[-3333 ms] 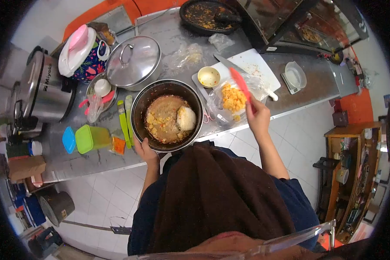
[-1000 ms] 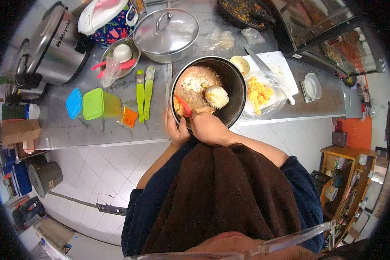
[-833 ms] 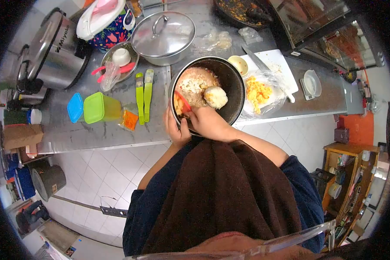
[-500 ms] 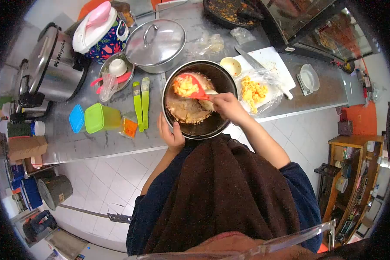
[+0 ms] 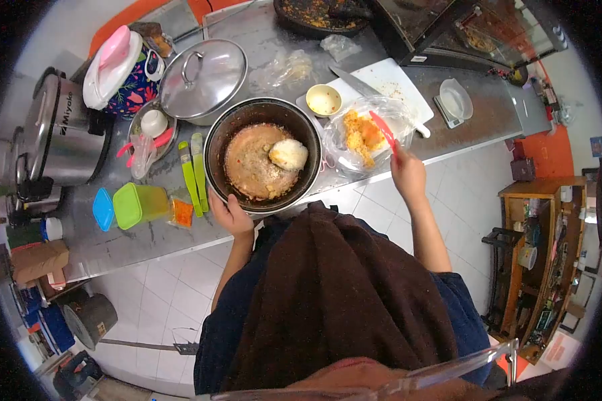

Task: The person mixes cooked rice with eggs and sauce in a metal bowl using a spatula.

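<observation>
My left hand [image 5: 230, 215] grips the near rim of a dark round pot [image 5: 214, 160] on the steel counter. Inside the pot lie brownish food remains and a pale lump [image 5: 288, 154]. My right hand [image 5: 408, 172] holds a red spatula [image 5: 383, 127] over an open clear plastic bag [image 5: 394, 120] that holds yellow-orange food [image 5: 361, 136]. The bag rests on a white cutting board [image 5: 398, 83] just right of the pot.
Two green utensils [image 5: 190, 174], a green container [image 5: 140, 204] and a blue lid [image 5: 103, 209] lie left of the pot. Behind are a lidded steel pot [image 5: 201, 79], a rice cooker [image 5: 53, 134], a small yellow bowl [image 5: 324, 100], a knife [image 5: 354, 81] and a scale [image 5: 453, 108].
My right hand scooped yellow food out of the pot with the red spatula and carried it right to the plastic bag. The pot holds less food. My left hand stays on the rim.
</observation>
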A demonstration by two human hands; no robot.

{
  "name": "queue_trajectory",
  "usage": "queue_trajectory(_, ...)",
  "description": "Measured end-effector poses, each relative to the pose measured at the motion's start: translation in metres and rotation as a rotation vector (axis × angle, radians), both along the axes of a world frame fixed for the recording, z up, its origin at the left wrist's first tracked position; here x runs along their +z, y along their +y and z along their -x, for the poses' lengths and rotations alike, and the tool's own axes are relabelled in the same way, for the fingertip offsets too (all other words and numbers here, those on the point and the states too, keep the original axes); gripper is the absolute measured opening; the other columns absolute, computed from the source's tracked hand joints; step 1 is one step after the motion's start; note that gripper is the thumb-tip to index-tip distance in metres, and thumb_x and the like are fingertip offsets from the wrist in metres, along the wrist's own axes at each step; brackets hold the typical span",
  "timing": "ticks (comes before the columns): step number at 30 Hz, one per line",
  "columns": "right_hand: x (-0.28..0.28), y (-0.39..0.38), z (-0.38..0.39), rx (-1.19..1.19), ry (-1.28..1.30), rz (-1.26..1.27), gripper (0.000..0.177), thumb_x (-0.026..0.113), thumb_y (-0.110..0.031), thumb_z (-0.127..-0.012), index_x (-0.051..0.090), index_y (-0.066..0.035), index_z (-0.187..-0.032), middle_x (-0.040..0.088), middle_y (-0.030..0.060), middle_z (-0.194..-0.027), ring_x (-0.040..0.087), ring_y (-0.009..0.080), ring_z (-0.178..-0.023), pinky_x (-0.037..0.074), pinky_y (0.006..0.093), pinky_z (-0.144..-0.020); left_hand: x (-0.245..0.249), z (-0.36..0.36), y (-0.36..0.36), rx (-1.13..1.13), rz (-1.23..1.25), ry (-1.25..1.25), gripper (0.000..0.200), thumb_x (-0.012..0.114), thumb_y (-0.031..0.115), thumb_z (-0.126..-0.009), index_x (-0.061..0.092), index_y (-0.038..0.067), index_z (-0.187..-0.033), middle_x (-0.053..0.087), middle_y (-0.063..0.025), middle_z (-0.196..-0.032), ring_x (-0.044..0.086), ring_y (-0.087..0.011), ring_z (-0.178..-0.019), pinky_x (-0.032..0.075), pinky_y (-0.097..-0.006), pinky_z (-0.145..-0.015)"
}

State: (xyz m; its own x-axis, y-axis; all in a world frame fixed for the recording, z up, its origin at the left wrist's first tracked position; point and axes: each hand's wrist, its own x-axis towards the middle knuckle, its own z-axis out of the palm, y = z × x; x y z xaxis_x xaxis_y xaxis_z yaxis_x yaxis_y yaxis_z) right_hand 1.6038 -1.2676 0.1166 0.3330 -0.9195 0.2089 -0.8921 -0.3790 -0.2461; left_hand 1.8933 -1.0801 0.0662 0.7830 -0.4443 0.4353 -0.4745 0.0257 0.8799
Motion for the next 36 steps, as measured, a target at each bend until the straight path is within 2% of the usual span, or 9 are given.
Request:
queue_trajectory(2, 0.012, 0.007, -0.014, -0.042, 0.032, 0.023, 0.031, 0.052, -0.015, -0.075, 0.054, -0.01, -0.106, 0.056, 0.0153, -0.065, 0.056, 0.0293, -0.057, 0.043, 0.0376, -0.051, 0.0, -0.001, 0.001, -0.02, -0.002, 0.009, 0.038, 0.041, 0.005, -0.076, 0.041, -0.007, -0.113, 0.047, -0.0186, -0.106, 0.045, -0.0285, -0.097, 0.032, -0.0345, -0.086)
queue_trajectory(4, 0.031, 0.017, -0.031, -0.064, -0.185, 0.057, 0.03, 0.053, -0.014, -0.075, 0.055, -0.009, -0.105, 0.056, 0.0144, -0.064, 0.056, 0.0272, -0.055, 0.043, 0.0356, -0.05, -0.002, -0.002, 0.003, -0.033, -0.009, 0.015, 0.04, 0.044, 0.009, -0.076, 0.041, -0.009, -0.112, 0.046, -0.0213, -0.109, 0.044, -0.0329, -0.099, 0.03, -0.0371, -0.089)
queue_trajectory(6, 0.05, 0.036, -0.056, 0.135, -0.447, -0.018, 0.025, 0.054, -0.013, -0.073, 0.058, -0.006, -0.097, 0.055, 0.0129, -0.062, 0.055, 0.0262, -0.054, 0.042, 0.0342, -0.048, -0.01, 0.0, 0.004, 0.028, -0.026, -0.032, 0.041, 0.044, 0.008, -0.075, 0.041, -0.01, -0.111, 0.046, -0.0235, -0.11, 0.043, -0.0361, -0.1, 0.03, -0.0387, -0.089)
queue_trajectory(10, 0.07, 0.07, -0.114, 0.699, -0.095, -0.211, 0.015, 0.052, -0.013, -0.071, 0.06, -0.002, -0.076, 0.058, 0.0109, -0.064, 0.058, 0.0242, -0.057, 0.046, 0.0329, -0.05, 0.006, 0.003, 0.003, -0.045, -0.061, -0.142, 0.042, 0.044, 0.01, -0.074, 0.041, -0.01, -0.111, 0.045, -0.0258, -0.11, 0.042, -0.0387, -0.101, 0.03, -0.0405, -0.089)
queue_trajectory(11, 0.07, 0.074, -0.127, 0.705, -0.097, -0.214, 0.015, 0.052, -0.013, -0.071, 0.06, -0.002, -0.076, 0.058, 0.0109, -0.064, 0.058, 0.0242, -0.057, 0.046, 0.0329, -0.05, 0.01, 0.004, 0.003, -0.073, -0.04, -0.16, 0.043, 0.045, 0.011, -0.074, 0.041, -0.01, -0.111, 0.044, -0.0259, -0.11, 0.042, -0.0392, -0.1, 0.029, -0.0414, -0.089)
queue_trajectory(13, 0.069, 0.075, -0.147, 0.718, 0.473, -0.391, 0.015, 0.049, -0.012, -0.071, 0.062, -0.005, -0.072, 0.06, 0.0108, -0.067, 0.06, 0.0238, -0.06, 0.047, 0.0332, -0.053, 0.004, 0.006, 0.007, -0.045, -0.074, -0.211, 0.042, 0.044, 0.012, -0.074, 0.042, -0.01, -0.11, 0.044, -0.0259, -0.111, 0.042, -0.0393, -0.1, 0.029, -0.0414, -0.089)
queue_trajectory(26, 0.049, 0.073, -0.175, 0.818, 0.289, -0.47, 0.02, 0.048, -0.017, -0.071, 0.058, -0.002, -0.063, 0.057, 0.0158, -0.06, 0.058, 0.0309, -0.058, 0.047, 0.0386, -0.052, 0.006, 0.008, 0.011, -0.071, -0.069, -0.228, 0.041, 0.045, 0.015, -0.074, 0.043, -0.01, -0.108, 0.045, -0.0252, -0.11, 0.044, -0.039, -0.096, 0.031, -0.0418, -0.086)
queue_trajectory(32, 0.055, 0.091, -0.175, 0.949, 0.294, -0.311, 0.019, 0.05, -0.016, -0.069, 0.059, -0.001, -0.063, 0.057, 0.0158, -0.06, 0.058, 0.0307, -0.058, 0.047, 0.0379, -0.053, 0.006, 0.013, 0.009, -0.092, -0.101, -0.339, 0.045, 0.044, 0.016, -0.074, 0.041, -0.01, -0.111, 0.043, -0.0255, -0.113, 0.043, -0.0399, -0.1, 0.03, -0.0424, -0.089)
queue_trajectory(36, 0.059, 0.093, -0.176, 0.879, 0.205, -0.487, 0.022, 0.05, -0.018, -0.07, 0.059, 0.001, -0.062, 0.056, 0.0179, -0.06, 0.058, 0.0315, -0.058, 0.047, 0.0383, -0.054, 0.006, 0.015, 0.008, -0.108, -0.102, -0.367, 0.047, 0.043, 0.019, -0.075, 0.04, -0.01, -0.112, 0.043, -0.0255, -0.114, 0.042, -0.0398, -0.103, 0.03, -0.0439, -0.09)
